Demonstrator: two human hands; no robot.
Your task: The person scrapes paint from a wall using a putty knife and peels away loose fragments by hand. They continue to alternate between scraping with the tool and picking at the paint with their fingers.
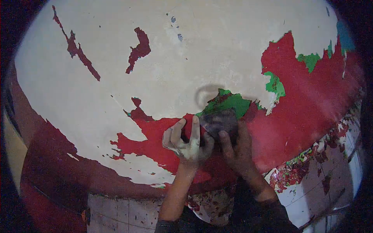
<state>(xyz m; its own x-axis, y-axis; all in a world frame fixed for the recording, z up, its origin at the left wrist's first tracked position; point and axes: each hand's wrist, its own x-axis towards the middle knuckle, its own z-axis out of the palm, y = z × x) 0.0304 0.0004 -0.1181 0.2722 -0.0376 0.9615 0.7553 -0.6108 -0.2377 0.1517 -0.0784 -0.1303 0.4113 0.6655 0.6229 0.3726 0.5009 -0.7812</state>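
At centre of the head view, against the peeling wall [186, 58], two hands are working side by side. The left hand [187, 141], pale with dust, is pressing on red paint, fingers [195, 128] spread and released, grasping nothing. The right hand [235, 149], just beside it and touching, is clenching around a dark abrasive pad [219, 121], pressing it flat to the wall at the lower edge of the green paint patch [229, 103]. Cream topcoat is flaking over red undercoat [311, 105], right and lower left. Near, below the forearms, paint chips are lying on pale tiles [116, 211].
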